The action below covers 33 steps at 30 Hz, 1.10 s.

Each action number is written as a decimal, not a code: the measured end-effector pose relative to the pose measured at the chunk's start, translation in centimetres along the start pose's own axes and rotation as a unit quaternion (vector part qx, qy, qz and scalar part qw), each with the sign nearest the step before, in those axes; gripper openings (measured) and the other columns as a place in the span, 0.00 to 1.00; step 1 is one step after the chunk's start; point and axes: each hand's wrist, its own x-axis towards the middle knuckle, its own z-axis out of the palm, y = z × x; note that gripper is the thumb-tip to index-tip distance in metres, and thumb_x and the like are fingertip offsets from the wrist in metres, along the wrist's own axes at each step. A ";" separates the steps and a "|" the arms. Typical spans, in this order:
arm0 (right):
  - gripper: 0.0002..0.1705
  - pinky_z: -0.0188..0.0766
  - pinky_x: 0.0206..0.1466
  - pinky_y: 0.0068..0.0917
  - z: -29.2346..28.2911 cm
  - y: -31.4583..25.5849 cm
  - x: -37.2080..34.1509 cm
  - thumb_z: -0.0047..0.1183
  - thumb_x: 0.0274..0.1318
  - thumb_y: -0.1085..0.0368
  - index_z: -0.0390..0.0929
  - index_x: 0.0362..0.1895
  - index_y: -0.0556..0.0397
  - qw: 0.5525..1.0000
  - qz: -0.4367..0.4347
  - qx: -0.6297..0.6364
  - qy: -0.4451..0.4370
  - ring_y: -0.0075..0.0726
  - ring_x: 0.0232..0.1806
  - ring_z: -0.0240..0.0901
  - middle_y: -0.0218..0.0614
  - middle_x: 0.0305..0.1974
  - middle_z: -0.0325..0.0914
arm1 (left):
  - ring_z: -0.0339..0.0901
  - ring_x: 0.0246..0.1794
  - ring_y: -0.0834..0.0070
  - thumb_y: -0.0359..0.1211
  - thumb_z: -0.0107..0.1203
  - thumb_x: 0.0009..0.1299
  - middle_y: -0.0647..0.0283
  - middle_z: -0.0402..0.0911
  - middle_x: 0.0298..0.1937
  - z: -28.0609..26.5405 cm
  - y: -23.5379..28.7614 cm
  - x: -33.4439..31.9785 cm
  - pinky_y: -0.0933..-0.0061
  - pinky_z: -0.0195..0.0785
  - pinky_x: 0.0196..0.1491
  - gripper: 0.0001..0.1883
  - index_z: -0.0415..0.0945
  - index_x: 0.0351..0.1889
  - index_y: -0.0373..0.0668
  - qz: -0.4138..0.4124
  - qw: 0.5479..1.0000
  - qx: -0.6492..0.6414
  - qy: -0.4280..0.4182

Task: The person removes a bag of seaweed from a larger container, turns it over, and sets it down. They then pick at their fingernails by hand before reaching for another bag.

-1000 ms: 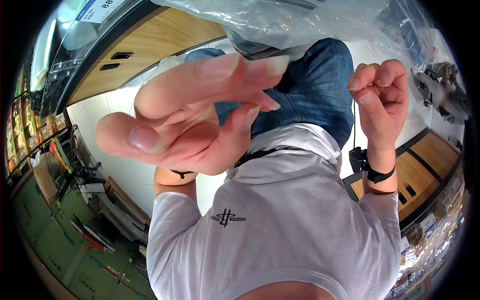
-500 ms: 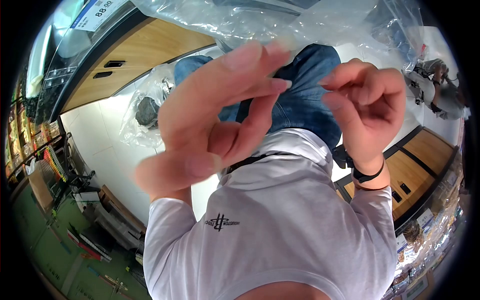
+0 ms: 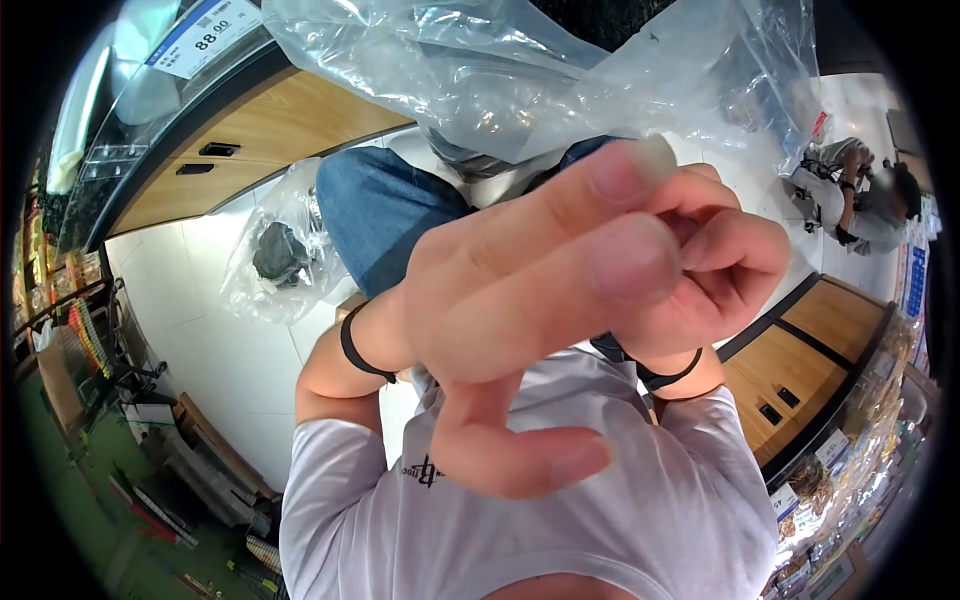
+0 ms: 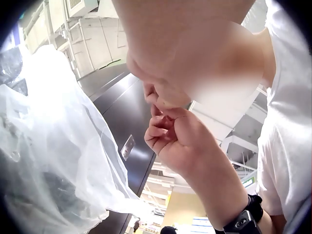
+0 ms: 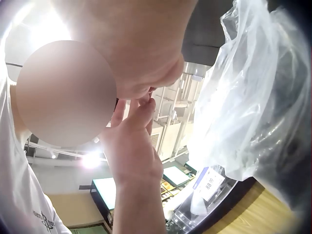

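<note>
My left hand (image 3: 500, 290) is held up close to the head camera, with two fingers reaching right and the thumb spread apart below them. Behind those fingertips is my right hand (image 3: 735, 265), its fingers curled inward and partly hidden. In the left wrist view the curled fingers of the right hand (image 4: 175, 141) meet the left hand (image 4: 161, 53) at the fingertips. The right wrist view has the left hand (image 5: 134, 146) overlapping the right hand (image 5: 146, 53). No object shows between the hands. A black band circles each wrist.
A large clear plastic bag (image 3: 450, 85) spreads across the front, beyond the knees. Another clear bag (image 3: 275, 255) with something dark inside lies on the white floor. Wooden cabinets (image 3: 270, 130) flank both sides, one with a price tag (image 3: 208, 38). Another person (image 3: 875, 200) is at far right.
Both hands have come together from apart: the left moved right and turned, the right moved left behind it. The view has shifted, bringing more of the plastic bag into sight.
</note>
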 end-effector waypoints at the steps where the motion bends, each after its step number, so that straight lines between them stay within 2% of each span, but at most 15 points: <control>1: 0.20 0.66 0.25 0.15 -0.1 0.2 0.0 0.64 0.43 0.82 0.64 0.29 0.51 1.000 -0.002 0.000 -0.001 0.24 0.28 0.74 0.48 0.34 0.81 | 0.73 0.54 0.46 0.30 0.52 0.59 0.39 0.62 0.64 0.2 0.0 0.0 0.53 0.76 0.49 0.33 0.54 0.64 0.53 0.002 1.000 0.003 0.002; 4: 0.21 0.66 0.25 0.15 -0.2 0.3 0.2 0.63 0.44 0.82 0.63 0.31 0.50 1.000 -0.012 0.009 0.007 0.25 0.28 0.74 0.49 0.34 0.81 | 0.75 0.52 0.47 0.33 0.52 0.60 0.39 0.64 0.63 0.5 0.2 0.1 0.51 0.75 0.50 0.32 0.56 0.65 0.52 0.004 1.000 0.006 0.006; 12: 0.23 0.63 0.24 0.14 -1.1 -0.2 0.6 0.64 0.45 0.79 0.61 0.15 0.46 0.998 -0.027 -0.056 -0.011 0.27 0.27 0.75 0.47 0.37 0.82 | 0.79 0.48 0.51 0.41 0.53 0.60 0.39 0.69 0.60 1.7 0.6 0.5 0.47 0.71 0.52 0.32 0.60 0.65 0.51 0.016 0.999 0.021 0.022; 15: 0.20 0.63 0.22 0.14 -1.8 0.2 1.2 0.65 0.46 0.76 0.64 0.19 0.47 0.997 -0.058 -0.047 -0.031 0.25 0.24 0.72 0.48 0.36 0.82 | 0.80 0.47 0.52 0.44 0.53 0.61 0.39 0.70 0.59 1.7 0.2 0.4 0.45 0.70 0.52 0.32 0.62 0.65 0.51 0.026 0.998 0.033 0.038; 16: 0.20 0.63 0.22 0.14 -1.3 0.6 1.2 0.65 0.46 0.76 0.64 0.19 0.47 0.997 -0.060 -0.047 -0.033 0.25 0.24 0.72 0.48 0.36 0.82 | 0.81 0.46 0.53 0.45 0.53 0.61 0.39 0.71 0.59 0.8 0.2 0.9 0.45 0.70 0.53 0.32 0.63 0.65 0.51 0.016 1.000 0.018 0.004; 17: 0.20 0.62 0.21 0.14 -0.5 1.0 1.0 0.66 0.47 0.74 0.63 0.21 0.47 0.997 -0.068 -0.027 0.023 0.24 0.23 0.71 0.49 0.35 0.81 | 0.81 0.46 0.54 0.34 0.52 0.59 0.40 0.79 0.44 -0.9 0.8 2.9 0.29 0.66 0.51 0.18 0.68 0.48 0.46 -0.027 0.992 0.008 -0.125; 18: 0.21 0.62 0.20 0.14 0.0 1.3 1.0 0.66 0.48 0.72 0.62 0.23 0.47 0.994 -0.075 -0.006 0.079 0.24 0.22 0.71 0.50 0.35 0.81 | 0.81 0.46 0.54 0.34 0.52 0.59 0.40 0.79 0.44 -0.3 0.7 2.6 0.29 0.66 0.51 0.18 0.68 0.48 0.46 -0.027 0.992 0.009 -0.124; 20: 0.22 0.62 0.19 0.14 -0.3 1.6 0.9 0.67 0.47 0.71 0.60 0.24 0.47 0.994 -0.079 -0.014 0.070 0.24 0.22 0.70 0.51 0.35 0.81 | 0.81 0.48 0.57 0.25 0.49 0.58 0.45 0.80 0.40 1.4 0.5 2.1 0.26 0.62 0.54 0.08 0.65 0.34 0.44 0.049 0.995 0.084 -0.012; 22: 0.24 0.62 0.19 0.13 -0.7 1.9 1.1 0.67 0.47 0.70 0.58 0.26 0.47 0.995 -0.080 -0.021 0.062 0.23 0.23 0.70 0.52 0.35 0.81 | 0.81 0.47 0.58 0.24 0.49 0.57 0.48 0.81 0.40 1.3 0.7 2.0 0.26 0.63 0.54 0.07 0.66 0.32 0.43 0.045 0.995 0.091 -0.020; 24: 0.27 0.64 0.21 0.14 -1.5 2.4 1.5 0.67 0.46 0.73 0.55 0.26 0.47 0.993 -0.094 0.068 0.000 0.23 0.24 0.70 0.53 0.34 0.81 | 0.81 0.47 0.59 0.22 0.49 0.57 0.50 0.81 0.39 0.9 0.9 2.1 0.27 0.63 0.54 0.07 0.67 0.31 0.42 0.041 0.994 0.097 -0.031; 26: 0.27 0.64 0.22 0.14 -2.1 2.9 1.8 0.67 0.45 0.75 0.55 0.26 0.47 0.993 -0.098 0.055 -0.022 0.23 0.25 0.69 0.53 0.34 0.80 | 0.80 0.44 0.60 0.27 0.52 0.61 0.54 0.75 0.31 0.4 1.1 2.1 0.32 0.70 0.54 0.05 0.67 0.29 0.39 0.050 0.984 0.148 -0.085; 28: 0.27 0.64 0.23 0.13 -2.7 2.8 1.9 0.67 0.45 0.76 0.55 0.27 0.48 0.993 -0.100 0.043 -0.042 0.23 0.25 0.68 0.53 0.33 0.80 | 0.81 0.44 0.62 0.26 0.51 0.60 0.55 0.77 0.31 0.1 1.3 2.3 0.31 0.69 0.53 0.04 0.66 0.27 0.40 0.043 0.978 0.175 -0.106; 30: 0.27 0.63 0.25 0.14 -3.3 2.4 2.4 0.66 0.45 0.77 0.54 0.28 0.49 0.996 -0.026 -0.018 -0.081 0.23 0.23 0.66 0.53 0.33 0.80 | 0.82 0.45 0.63 0.24 0.50 0.58 0.56 0.79 0.30 -0.1 1.4 2.3 0.30 0.69 0.52 0.05 0.66 0.25 0.41 0.038 0.970 0.202 -0.127; 32: 0.27 0.63 0.26 0.13 -3.5 2.5 2.9 0.64 0.45 0.81 0.54 0.28 0.49 0.998 -0.006 0.005 -0.070 0.20 0.23 0.62 0.54 0.34 0.79 | 0.82 0.43 0.64 0.24 0.49 0.58 0.59 0.75 0.24 -0.4 1.4 2.2 0.32 0.70 0.52 0.05 0.65 0.23 0.41 0.020 0.945 0.266 -0.191; 33: 0.27 0.63 0.27 0.14 -3.6 2.1 3.0 0.63 0.45 0.82 0.54 0.28 0.49 0.997 0.053 0.034 -0.039 0.19 0.23 0.62 0.54 0.35 0.79 | 0.81 0.40 0.65 0.24 0.49 0.57 0.62 0.72 0.22 -0.8 1.5 2.2 0.34 0.70 0.54 0.03 0.67 0.23 0.40 0.008 0.932 0.285 -0.223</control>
